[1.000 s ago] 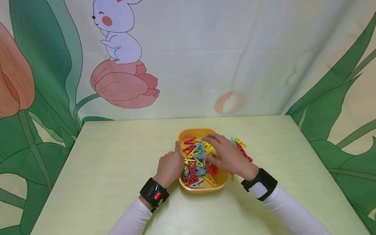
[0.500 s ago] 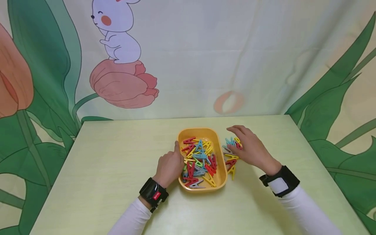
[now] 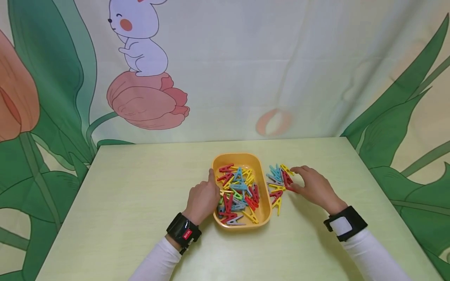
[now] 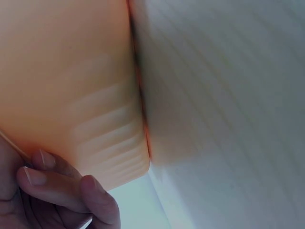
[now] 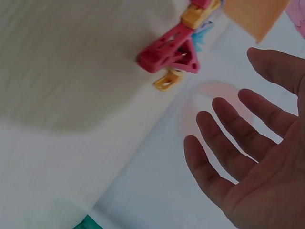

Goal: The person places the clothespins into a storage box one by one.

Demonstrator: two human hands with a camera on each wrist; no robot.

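My left hand (image 3: 203,199) grips the left rim of a yellow-orange plastic basket (image 3: 264,207), index finger lying along the edge. In the left wrist view, curled fingers (image 4: 57,188) lie against the ribbed outer wall. The basket holds many clothespins (image 3: 239,187) in red, yellow, blue, green and grey. Right of it lies a loose pile of clothespins on the table. My right hand (image 3: 315,190) stands at this pile's right side, fingers spread and nothing held. Its fingertips are close to a red clothespin (image 5: 174,52), apart from it in the right wrist view.
The pale wooden table (image 3: 140,203) extends around the basket. A hanging cloth (image 3: 225,70) printed with a rabbit and tulips stands behind the table's far edge.
My right hand has left the basket and moved right, past the near part of the pile to its right side. The left hand and the basket have stayed in place.
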